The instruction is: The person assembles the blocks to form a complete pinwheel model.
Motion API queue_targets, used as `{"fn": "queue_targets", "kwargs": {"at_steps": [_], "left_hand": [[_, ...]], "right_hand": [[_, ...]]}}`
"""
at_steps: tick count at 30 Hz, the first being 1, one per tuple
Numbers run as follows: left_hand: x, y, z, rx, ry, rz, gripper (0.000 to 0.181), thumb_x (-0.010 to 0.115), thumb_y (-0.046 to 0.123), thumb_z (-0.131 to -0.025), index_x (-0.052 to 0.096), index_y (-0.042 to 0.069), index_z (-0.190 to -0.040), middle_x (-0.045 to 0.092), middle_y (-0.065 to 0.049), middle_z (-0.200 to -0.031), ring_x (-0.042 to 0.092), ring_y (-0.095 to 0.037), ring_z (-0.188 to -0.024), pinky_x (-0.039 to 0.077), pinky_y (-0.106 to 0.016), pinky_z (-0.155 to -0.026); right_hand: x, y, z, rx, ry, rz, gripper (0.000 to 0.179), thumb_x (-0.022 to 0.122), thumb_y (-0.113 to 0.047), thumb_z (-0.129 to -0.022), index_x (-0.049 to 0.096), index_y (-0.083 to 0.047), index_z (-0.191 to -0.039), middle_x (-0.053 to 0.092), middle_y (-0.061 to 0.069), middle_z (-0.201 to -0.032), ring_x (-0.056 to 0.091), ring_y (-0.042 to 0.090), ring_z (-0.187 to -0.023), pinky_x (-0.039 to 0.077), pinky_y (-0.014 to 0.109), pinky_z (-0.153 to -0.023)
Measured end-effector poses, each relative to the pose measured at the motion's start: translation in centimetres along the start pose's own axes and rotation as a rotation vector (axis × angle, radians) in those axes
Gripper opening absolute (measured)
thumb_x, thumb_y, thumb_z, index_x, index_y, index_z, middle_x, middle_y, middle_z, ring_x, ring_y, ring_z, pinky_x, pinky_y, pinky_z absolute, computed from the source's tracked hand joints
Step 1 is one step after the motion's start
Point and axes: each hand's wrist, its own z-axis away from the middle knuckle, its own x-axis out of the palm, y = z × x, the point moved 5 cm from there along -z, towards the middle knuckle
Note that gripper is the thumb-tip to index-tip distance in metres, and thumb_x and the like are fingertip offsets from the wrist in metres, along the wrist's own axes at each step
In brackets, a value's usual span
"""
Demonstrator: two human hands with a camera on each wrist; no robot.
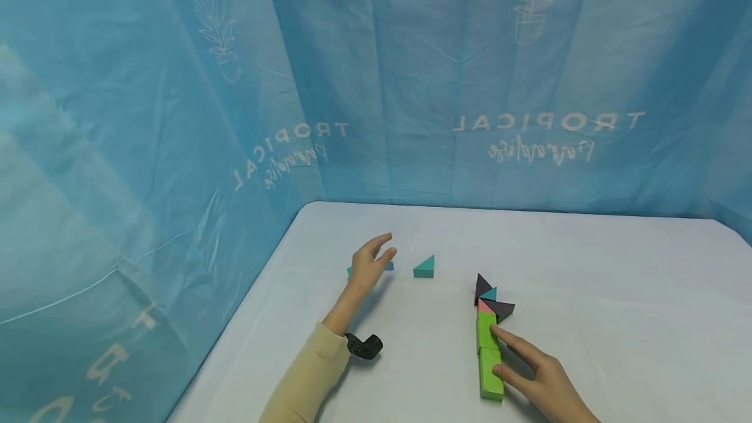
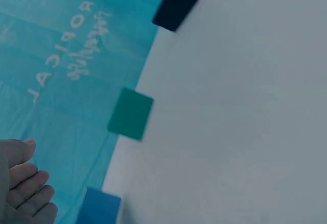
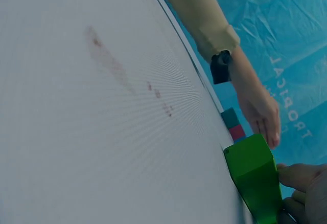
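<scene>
Two green blocks [image 1: 489, 354] touch the right hand [image 1: 548, 378], fingers apart. The left hand [image 1: 367, 268] hovers far left, thumb and fingers parted.

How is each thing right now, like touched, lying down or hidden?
Green blocks: end to end, touched
Right grip: open, touching them
Left grip: open, raised, holding nothing
Blue block: partly hidden
Lone teal triangle: lying, not held
Pink triangle: lying, not held
Black triangles: lying, not held
Cloth: hanging, creased
</scene>
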Motion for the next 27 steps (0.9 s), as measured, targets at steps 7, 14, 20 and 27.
{"fn": "queue_targets", "kwargs": {"at_steps": [7,14,20,27], "left_hand": [[-0.7,-1.4,1.7,-0.008,-0.024,-0.033,0.041,0.06,0.008,-0.093,0.05,-0.008,-0.13,0.05,-0.024,-0.131,0.046,-0.037,-0.122,0.042,-0.037,-0.096],[-0.5,-2.1,2.1,-0.02,-0.024,-0.024,0.043,0.063,0.004,-0.089,0.05,-0.01,-0.128,0.052,-0.027,-0.127,0.05,-0.036,-0.119,0.045,-0.029,-0.093],[0.1,-2.4,2.0,0.024,-0.036,-0.042,0.041,0.063,0.001,-0.088,0.052,-0.013,-0.124,0.055,-0.029,-0.122,0.054,-0.038,-0.113,0.044,-0.04,-0.095],[0.6,-3.2,1.9,-0.006,-0.039,-0.069,0.032,0.063,-0.002,-0.088,0.059,-0.008,-0.12,0.06,-0.023,-0.119,0.059,-0.034,-0.108,0.05,-0.035,-0.087]], "right_hand": [[0.0,0.1,0.0,0.004,0.0,-0.006,0.056,0.07,-0.038,-0.084,0.052,-0.024,-0.136,0.052,-0.007,-0.135,0.047,0.012,-0.122,0.045,0.032,-0.094],[0.0,-0.1,-0.1,0.004,-0.008,-0.014,0.057,0.07,-0.038,-0.084,0.052,-0.024,-0.136,0.051,-0.007,-0.135,0.047,0.012,-0.122,0.045,0.031,-0.094],[0.0,-0.1,-0.1,0.027,-0.017,-0.012,0.057,0.07,-0.039,-0.084,0.052,-0.024,-0.136,0.051,-0.008,-0.135,0.047,0.015,-0.123,0.044,0.033,-0.095],[0.1,0.0,-0.2,0.045,-0.024,-0.027,0.058,0.07,-0.039,-0.084,0.052,-0.023,-0.136,0.051,-0.007,-0.136,0.046,0.015,-0.124,0.044,0.033,-0.096]]}}
